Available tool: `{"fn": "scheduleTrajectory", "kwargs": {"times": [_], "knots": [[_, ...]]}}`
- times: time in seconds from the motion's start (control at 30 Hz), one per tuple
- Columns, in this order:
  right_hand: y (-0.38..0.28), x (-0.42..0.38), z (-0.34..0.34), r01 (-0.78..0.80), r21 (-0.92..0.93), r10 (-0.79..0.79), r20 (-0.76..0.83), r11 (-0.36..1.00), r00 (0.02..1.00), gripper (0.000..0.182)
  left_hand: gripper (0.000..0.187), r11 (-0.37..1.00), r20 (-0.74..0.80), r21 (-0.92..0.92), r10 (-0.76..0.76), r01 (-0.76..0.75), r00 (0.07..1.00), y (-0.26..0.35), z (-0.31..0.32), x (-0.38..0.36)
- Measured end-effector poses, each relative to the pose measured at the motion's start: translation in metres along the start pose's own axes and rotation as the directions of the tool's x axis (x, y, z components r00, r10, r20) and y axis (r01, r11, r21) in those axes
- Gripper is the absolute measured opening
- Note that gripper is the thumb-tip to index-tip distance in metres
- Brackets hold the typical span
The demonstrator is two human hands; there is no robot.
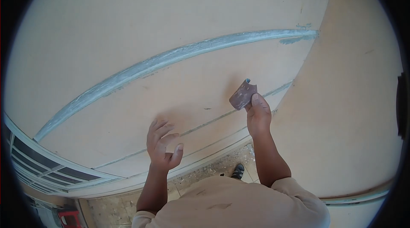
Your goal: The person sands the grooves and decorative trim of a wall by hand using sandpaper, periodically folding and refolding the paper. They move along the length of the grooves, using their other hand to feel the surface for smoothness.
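Observation:
A piece of dark reddish-brown sandpaper [243, 96], curled and marked with pale dust, is pinched between the thumb and fingers of my right hand [259, 115]. It is held up in front of the beige wall [192, 100]. To the left, my left hand [163, 143] is near the wall with its fingers apart and nothing in it. Above both hands, a raised grey-blue band [171, 57] curves across the wall. Thin grey lines [209, 122] run along the wall behind and below the hands.
A barred window [47, 166] is at the lower left, with a red plastic object [69, 218] below it. Dusty floor tiles [115, 206] and a dark shoe [238, 171] show at the bottom. Another wall [354, 100] meets this one at the right.

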State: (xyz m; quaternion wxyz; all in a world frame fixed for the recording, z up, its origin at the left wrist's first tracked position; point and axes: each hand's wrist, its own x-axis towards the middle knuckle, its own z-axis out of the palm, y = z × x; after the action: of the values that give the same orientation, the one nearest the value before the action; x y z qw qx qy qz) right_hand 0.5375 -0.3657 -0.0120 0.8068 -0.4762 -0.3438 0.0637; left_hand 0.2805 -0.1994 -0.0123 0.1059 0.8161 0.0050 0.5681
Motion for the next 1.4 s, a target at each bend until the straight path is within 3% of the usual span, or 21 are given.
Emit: {"fn": "scheduleTrajectory", "kwargs": {"times": [0.03,0.07,0.13,0.17,0.23,0.27,0.33,0.37,0.43,0.67,0.77,0.97,1.03,1.27,1.4], "knots": [[0.005,-0.013,0.008,-0.197,0.22,0.177,0.106,0.955,0.978,0.037,0.031,0.981,0.166,-0.109,-0.143,0.162,0.976,0.005,0.002,-0.007],[0.009,-0.026,0.015,-0.407,0.405,0.336,0.235,0.819,0.912,0.038,0.031,0.973,0.153,-0.093,-0.196,0.211,0.969,0.013,0.002,-0.011],[0.016,-0.044,0.029,-0.503,0.405,0.392,0.328,0.764,0.86,0.038,0.031,0.792,0.387,-0.208,-0.472,0.574,0.792,0.027,0.0,-0.014],[0.019,-0.052,0.037,-0.547,0.43,0.4,0.388,0.719,0.83,0.038,0.031,0.768,0.377,-0.19,-0.519,0.612,0.768,0.03,0.001,-0.02],[0.022,-0.06,0.048,-0.659,0.417,0.476,0.464,0.626,0.747,0.038,0.033,0.497,0.467,-0.349,-0.643,0.795,0.607,0.03,0.012,-0.029],[0.023,-0.066,0.055,-0.72,0.411,0.513,0.511,0.559,0.69,0.038,0.033,0.476,0.455,-0.347,-0.669,0.809,0.588,0.029,0.01,-0.035],[0.029,-0.071,0.06,-0.766,0.317,0.536,0.567,0.559,0.625,0.039,0.031,0.046,0.647,-0.485,-0.653,0.873,0.394,0.028,0.009,-0.043],[0.032,-0.072,0.063,-0.782,0.243,0.536,0.61,0.574,0.583,0.04,0.031,0.039,0.634,-0.49,-0.671,0.871,0.386,0.029,0.008,-0.048],[0.035,-0.073,0.069,-0.763,0.172,0.558,0.586,0.623,0.587,0.04,0.031,-0.162,0.654,-0.566,-0.686,0.808,0.32,0.028,0.004,-0.055],[0.039,-0.069,0.072,-0.686,-0.114,0.637,0.505,0.719,0.583,0.037,0.027,-0.242,0.584,-0.613,-0.78,0.753,0.225,0.034,0.008,-0.052],[0.041,-0.065,0.068,-0.668,-0.153,0.623,0.555,0.729,0.552,0.036,0.023,-0.208,0.561,-0.598,-0.798,0.774,0.22,0.034,0.013,-0.052],[0.031,-0.057,0.062,-0.658,-0.201,0.636,0.561,0.726,0.53,0.031,0.017,-0.052,0.424,-0.644,-0.854,0.763,0.3,0.025,0.027,-0.064],[0.023,-0.058,0.065,-0.607,-0.215,0.603,0.569,0.765,0.559,0.029,0.014,-0.037,0.393,-0.639,-0.875,0.768,0.284,0.024,0.029,-0.063],[0.021,-0.051,0.048,-0.52,-0.375,0.641,0.48,0.767,0.599,0.024,0.015,-0.024,0.423,-0.648,-0.843,0.761,0.333,0.027,0.042,-0.059],[0.014,-0.05,0.039,-0.546,-0.388,0.669,0.415,0.743,0.617,0.021,0.016,-0.155,0.519,-0.666,-0.799,0.729,0.304,0.034,0.05,-0.043]]}}
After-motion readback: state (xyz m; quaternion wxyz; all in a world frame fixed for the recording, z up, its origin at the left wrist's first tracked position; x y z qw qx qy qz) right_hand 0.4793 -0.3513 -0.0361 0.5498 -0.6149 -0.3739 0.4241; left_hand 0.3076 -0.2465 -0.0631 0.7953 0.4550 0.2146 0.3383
